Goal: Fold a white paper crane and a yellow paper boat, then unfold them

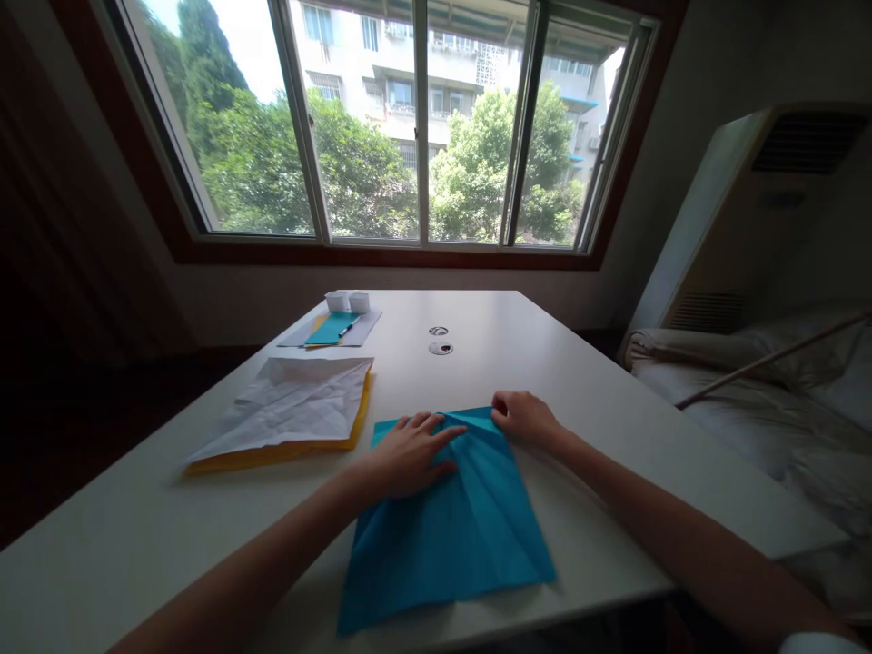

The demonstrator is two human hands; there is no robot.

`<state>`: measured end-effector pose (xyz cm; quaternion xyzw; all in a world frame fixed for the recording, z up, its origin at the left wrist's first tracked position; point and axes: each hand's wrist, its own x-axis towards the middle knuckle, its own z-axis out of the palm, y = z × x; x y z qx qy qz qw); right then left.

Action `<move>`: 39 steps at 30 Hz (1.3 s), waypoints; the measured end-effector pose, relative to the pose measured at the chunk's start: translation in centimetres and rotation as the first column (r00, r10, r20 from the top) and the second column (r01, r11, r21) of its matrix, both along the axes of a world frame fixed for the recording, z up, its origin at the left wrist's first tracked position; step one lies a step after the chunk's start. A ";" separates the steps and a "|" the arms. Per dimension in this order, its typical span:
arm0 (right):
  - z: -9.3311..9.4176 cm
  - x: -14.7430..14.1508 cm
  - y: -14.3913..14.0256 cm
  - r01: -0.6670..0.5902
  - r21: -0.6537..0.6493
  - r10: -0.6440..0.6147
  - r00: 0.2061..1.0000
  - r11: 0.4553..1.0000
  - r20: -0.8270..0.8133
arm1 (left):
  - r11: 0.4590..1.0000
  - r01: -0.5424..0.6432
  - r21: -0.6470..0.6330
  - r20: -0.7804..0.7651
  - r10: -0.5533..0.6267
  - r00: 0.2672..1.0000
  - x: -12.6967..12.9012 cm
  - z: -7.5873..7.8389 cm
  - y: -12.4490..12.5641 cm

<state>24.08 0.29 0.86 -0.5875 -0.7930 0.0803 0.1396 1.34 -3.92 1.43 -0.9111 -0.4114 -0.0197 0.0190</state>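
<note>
One table [579, 381]: a blue paper sheet [450, 527] is laid near its front edge.
Left hand [409, 454]: spread flat on the sheet.
Right hand [521, 418]: folded far corner pinched.
Risk: a crooked crease, likely if the sheet is slid.

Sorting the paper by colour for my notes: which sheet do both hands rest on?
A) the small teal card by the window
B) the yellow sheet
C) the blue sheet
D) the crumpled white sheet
C: the left hand and right hand both press on the blue sheet, at its far edge.
</note>
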 end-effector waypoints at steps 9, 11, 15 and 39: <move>0.1 0.0 0.0 0.031 -0.023 -0.029 0.998 0.999 0.054 | 0.976 0.079 -0.205 0.076 -0.064 0.995 -0.6 -0.1 0.6; 0.2 -0.3 -0.2 0.027 0.008 -0.028 0.996 1.000 0.089 | 0.974 0.074 -0.215 0.094 -0.055 0.994 -0.3 -0.3 0.4; 0.6 -0.6 -0.5 0.018 0.075 -0.028 0.991 0.997 0.133 | 0.967 0.117 -0.227 0.115 -0.093 0.989 0.1 -0.3 0.1; -0.8 -1.1 -2.2 -0.491 -0.137 0.503 0.862 0.860 0.068 | 0.906 0.108 -0.409 0.087 -0.079 0.993 -0.6 0.3 0.9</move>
